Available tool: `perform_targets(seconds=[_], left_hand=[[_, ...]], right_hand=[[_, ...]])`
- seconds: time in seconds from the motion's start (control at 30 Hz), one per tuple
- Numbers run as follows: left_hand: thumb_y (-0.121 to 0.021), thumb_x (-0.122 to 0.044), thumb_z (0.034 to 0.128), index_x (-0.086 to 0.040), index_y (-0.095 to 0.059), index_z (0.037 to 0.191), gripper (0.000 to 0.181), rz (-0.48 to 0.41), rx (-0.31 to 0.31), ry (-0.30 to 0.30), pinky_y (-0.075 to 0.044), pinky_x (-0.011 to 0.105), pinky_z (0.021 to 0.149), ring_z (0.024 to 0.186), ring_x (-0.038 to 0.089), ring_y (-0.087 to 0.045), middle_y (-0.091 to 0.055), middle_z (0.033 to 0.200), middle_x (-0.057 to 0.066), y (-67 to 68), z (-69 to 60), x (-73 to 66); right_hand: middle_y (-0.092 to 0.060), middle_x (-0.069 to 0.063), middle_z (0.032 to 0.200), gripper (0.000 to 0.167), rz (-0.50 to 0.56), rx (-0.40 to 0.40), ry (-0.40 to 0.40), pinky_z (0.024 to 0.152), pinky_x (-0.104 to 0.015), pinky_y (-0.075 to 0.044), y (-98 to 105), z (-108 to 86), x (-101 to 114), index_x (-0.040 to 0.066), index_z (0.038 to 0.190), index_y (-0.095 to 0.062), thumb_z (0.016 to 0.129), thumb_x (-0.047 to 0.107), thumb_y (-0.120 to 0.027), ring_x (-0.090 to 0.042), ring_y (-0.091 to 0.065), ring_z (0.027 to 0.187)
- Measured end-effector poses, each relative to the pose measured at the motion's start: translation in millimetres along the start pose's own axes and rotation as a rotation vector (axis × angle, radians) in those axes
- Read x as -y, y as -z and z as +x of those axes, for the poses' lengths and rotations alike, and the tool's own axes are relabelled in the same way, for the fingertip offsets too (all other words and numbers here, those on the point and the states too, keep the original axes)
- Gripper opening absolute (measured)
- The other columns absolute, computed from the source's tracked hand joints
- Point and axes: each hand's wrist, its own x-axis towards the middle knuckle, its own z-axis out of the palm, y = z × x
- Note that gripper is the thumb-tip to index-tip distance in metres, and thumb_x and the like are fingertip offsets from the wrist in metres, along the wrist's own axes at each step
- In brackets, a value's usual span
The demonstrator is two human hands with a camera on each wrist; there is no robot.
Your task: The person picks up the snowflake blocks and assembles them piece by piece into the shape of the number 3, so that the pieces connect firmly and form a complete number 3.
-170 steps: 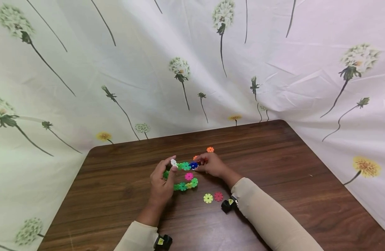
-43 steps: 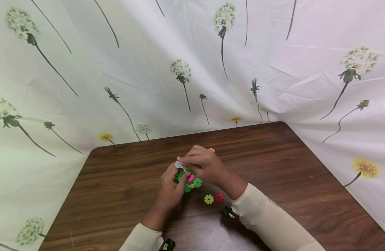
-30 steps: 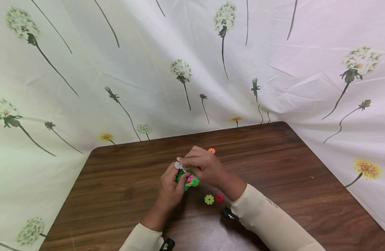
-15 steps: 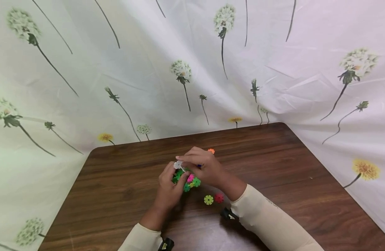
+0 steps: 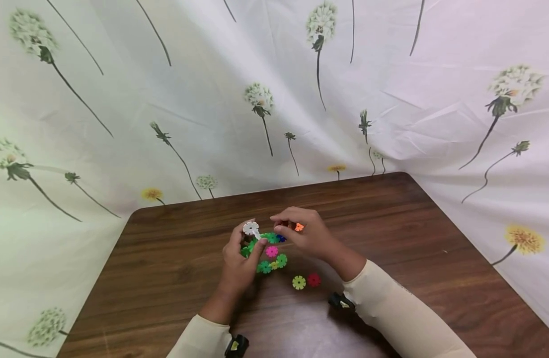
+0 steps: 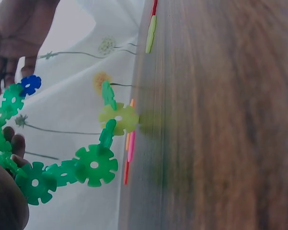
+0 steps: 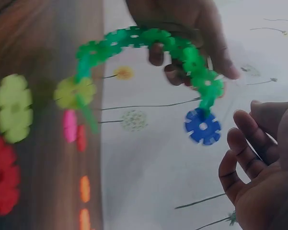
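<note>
My left hand (image 5: 240,263) grips a curved chain of interlocking notched discs, mostly green (image 6: 94,165), above the table. A yellow disc (image 6: 118,118) sits near one end and a blue disc (image 6: 31,85) at the other. White discs (image 5: 250,228) rise from the chain by the left fingers in the head view; one faces up, joined to another below it. My right hand (image 5: 307,233) is just right of the chain, apart from the blue disc, its fingers loosely bent around nothing. In the right wrist view a gap shows between those fingers and the blue disc.
Loose discs lie on the brown table (image 5: 167,278): a pink disc (image 5: 272,251) under the chain, a yellow-green disc (image 5: 298,283) beside a red disc (image 5: 314,280), and an orange disc (image 5: 298,226) partly behind the right hand. A dandelion-printed cloth (image 5: 189,99) hangs behind.
My right hand has let go of the white discs and moved right. Compared with the oldest frame, a second white disc is joined on. The left hand keeps hold of the chain.
</note>
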Motion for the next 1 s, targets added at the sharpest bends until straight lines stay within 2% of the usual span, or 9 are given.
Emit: perform_targets(seconds=[0.13, 0.3, 0.43, 0.6, 0.73, 0.87, 1.0], left_hand=[[-0.080, -0.005, 0.0985, 0.000, -0.058, 0.146, 0.053, -0.005, 0.005, 0.043, -0.062, 0.035, 0.093, 0.105, 0.014, -0.068, -0.078, 0.118, 0.016, 1.2, -0.9, -3.5], [-0.079, -0.006, 0.0998, -0.003, -0.054, 0.150, 0.056, -0.006, 0.018, 0.074, -0.060, 0.030, 0.092, 0.105, 0.020, -0.068, -0.077, 0.117, 0.017, 2.2, -0.8, -6.9], [-0.078, -0.008, 0.1008, -0.004, -0.053, 0.151, 0.056, -0.012, 0.024, 0.095, -0.055, 0.022, 0.091, 0.104, 0.018, -0.064, -0.074, 0.116, 0.017, 2.3, 0.0, -6.5], [-0.076, -0.007, 0.1019, -0.004, -0.051, 0.154, 0.058, -0.041, 0.041, 0.089, -0.052, 0.017, 0.091, 0.105, 0.015, -0.061, -0.071, 0.117, 0.017, 3.0, 2.5, 0.0], [-0.067, -0.005, 0.1076, -0.006, -0.048, 0.159, 0.055, -0.115, 0.076, 0.109, -0.052, 0.014, 0.093, 0.110, 0.009, -0.061, -0.068, 0.125, 0.020, 6.7, 4.6, 5.6], [-0.056, -0.006, 0.1131, -0.008, -0.044, 0.163, 0.052, -0.171, 0.107, 0.146, -0.049, 0.012, 0.100, 0.123, 0.003, -0.059, -0.064, 0.142, 0.022, 10.9, 5.7, 8.4], [-0.052, -0.009, 0.1155, -0.006, -0.041, 0.165, 0.050, -0.204, 0.118, 0.189, -0.044, 0.009, 0.107, 0.136, 0.002, -0.055, -0.058, 0.156, 0.024, 13.6, 6.8, 8.6]], right_hand=[[-0.080, -0.013, 0.101, 0.023, -0.003, -0.002, -0.043, 0.069, -0.031, -0.057, 3, -13.9, -9, -0.002, 0.120, -0.079, 0.098, -0.004, -0.077, -0.011, -0.061, 0.080], [-0.079, -0.013, 0.102, 0.022, 0.027, -0.061, -0.123, 0.068, -0.030, -0.056, 8, -30.6, -18, 0.001, 0.121, -0.080, 0.100, -0.003, -0.075, -0.016, -0.061, 0.078], [-0.078, -0.017, 0.105, 0.020, 0.053, -0.105, -0.213, 0.066, -0.029, -0.053, 14, -41.3, -19, 0.000, 0.122, -0.079, 0.103, -0.002, -0.072, -0.016, -0.060, 0.078], [-0.079, -0.017, 0.108, 0.019, 0.086, -0.106, -0.342, 0.069, -0.027, -0.055, 18, -53.5, -22, 0.002, 0.121, -0.079, 0.104, 0.003, -0.072, -0.018, -0.066, 0.083], [-0.078, -0.024, 0.104, 0.018, 0.117, -0.081, -0.375, 0.074, -0.026, -0.058, 13, -61.6, -29, 0.001, 0.120, -0.078, 0.102, 0.001, -0.072, -0.025, -0.071, 0.086], [-0.077, -0.028, 0.103, 0.019, 0.148, -0.061, -0.389, 0.074, -0.025, -0.058, 6, -66.6, -35, -0.002, 0.119, -0.078, 0.101, -0.001, -0.073, -0.014, -0.070, 0.085], [-0.078, -0.027, 0.107, 0.019, 0.170, -0.017, -0.451, 0.077, -0.025, -0.057, 3, -68.2, -38, -0.002, 0.119, -0.078, 0.100, 0.001, -0.074, -0.006, -0.067, 0.089]])
